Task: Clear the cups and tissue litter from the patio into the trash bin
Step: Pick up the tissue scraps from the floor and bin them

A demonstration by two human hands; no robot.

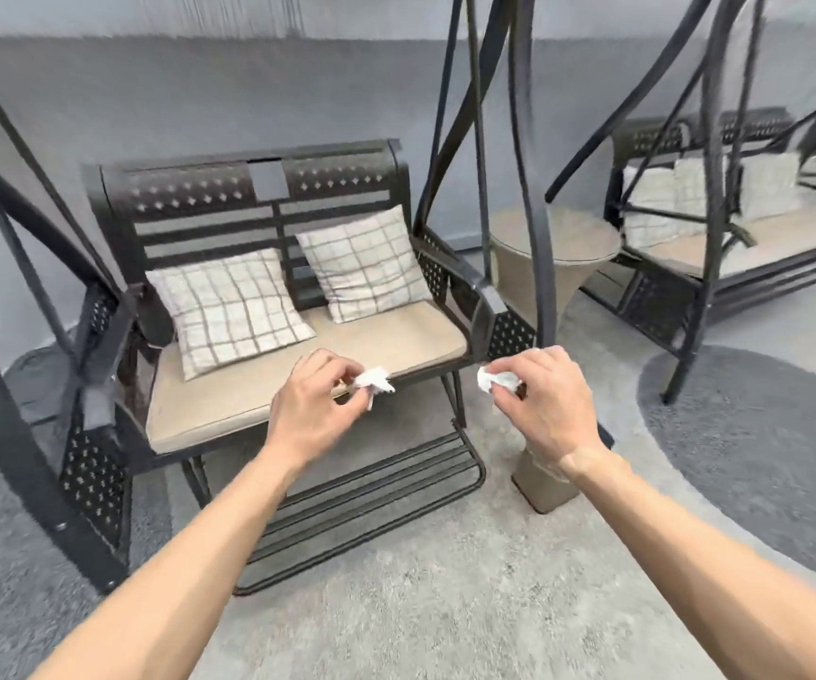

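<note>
My left hand (315,404) pinches a crumpled white tissue (374,379) in its fingertips, just in front of the swing bench's beige seat cushion (229,400). My right hand (551,402) grips a second white tissue wad (492,380) at about the same height, a short gap to the right. A beige bin (538,483) stands on the floor beneath my right wrist, largely hidden by that hand and forearm. No cups are visible.
The dark metal swing bench (249,188) with two checked pillows (229,311) and a slatted footrest (371,503) is straight ahead. A round beige side table (553,238) and a second swing bench (739,223) stand at the right. Grey rugs cover the floor.
</note>
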